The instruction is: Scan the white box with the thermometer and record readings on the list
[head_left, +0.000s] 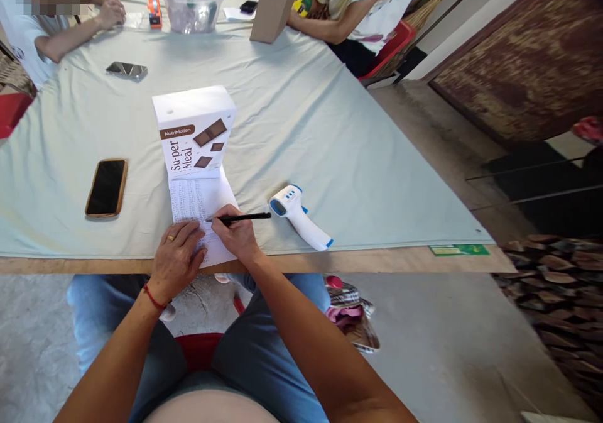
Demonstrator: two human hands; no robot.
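Observation:
My right hand (235, 233) grips a black pen (249, 217), its tip down on a sheet of paper (220, 193) covered in small handwritten lines. Flat on the sheet's lower left lies my left hand (179, 250), fingers stretched out, a ring on one finger and a red cord at the wrist. Just behind the paper stands a white "NutriMotion Super Meal" box (195, 131), which hides the sheet's far end. To the right of my right hand rests a white and blue infrared thermometer (301, 219). A phone in a brown case (106, 188) lies off to the left.
On the pale tablecloth (353, 159), another phone (127, 70) lies farther back. A basin of bottles (195, 8), an orange item (154, 10) and a cardboard box (274, 11) stand at the far end. Two people sit there, one on each side.

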